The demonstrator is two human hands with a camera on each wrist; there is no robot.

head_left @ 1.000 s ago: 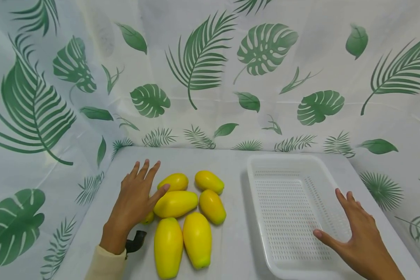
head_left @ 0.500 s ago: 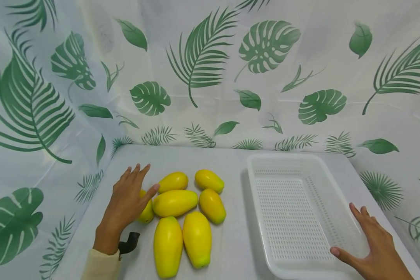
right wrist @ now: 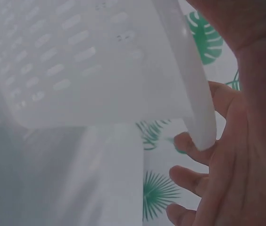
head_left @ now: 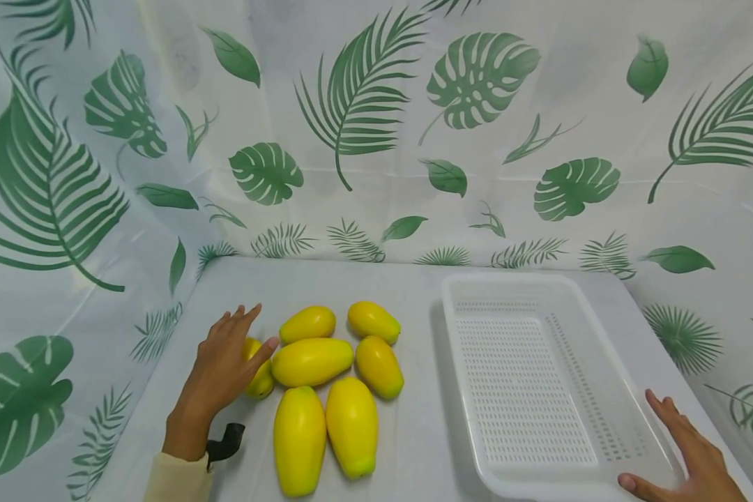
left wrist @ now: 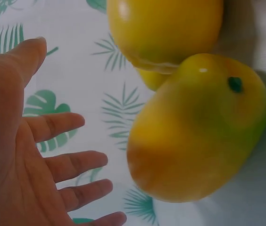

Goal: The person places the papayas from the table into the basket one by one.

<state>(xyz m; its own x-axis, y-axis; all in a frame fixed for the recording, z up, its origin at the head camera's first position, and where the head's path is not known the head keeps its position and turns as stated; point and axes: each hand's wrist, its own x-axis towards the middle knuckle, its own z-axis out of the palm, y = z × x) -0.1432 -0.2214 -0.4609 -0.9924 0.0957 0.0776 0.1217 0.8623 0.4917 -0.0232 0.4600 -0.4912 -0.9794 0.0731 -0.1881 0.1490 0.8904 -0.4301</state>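
My left hand [head_left: 222,362] hovers at the left of the yellow fruit, fingers spread and holding nothing. Partly behind it lies a mango [head_left: 260,380]. The left wrist view shows this mango [left wrist: 199,136] with a dark green stem spot, just beyond my fingertips. Several yellow papaya-like fruits [head_left: 314,362] lie grouped to its right. At the near right corner of a white perforated plastic basket [head_left: 458,390] is my right hand [head_left: 696,453], thumb apart from the fingers. In the right wrist view its relaxed fingers [right wrist: 187,179] lie around the outside of the basket rim [right wrist: 201,117].
The fruit and basket stand on a white-covered table [head_left: 414,432], with a bare strip between them. A white curtain [head_left: 376,209] with green leaf prints closes off the back and both sides. A black curved piece [head_left: 227,443] sticks out at my left wrist.
My left hand has drawn left and slightly down, uncovering more of the mango. My right hand has moved right and nearer, from over the basket to its right rim. Fruit and basket stay put.
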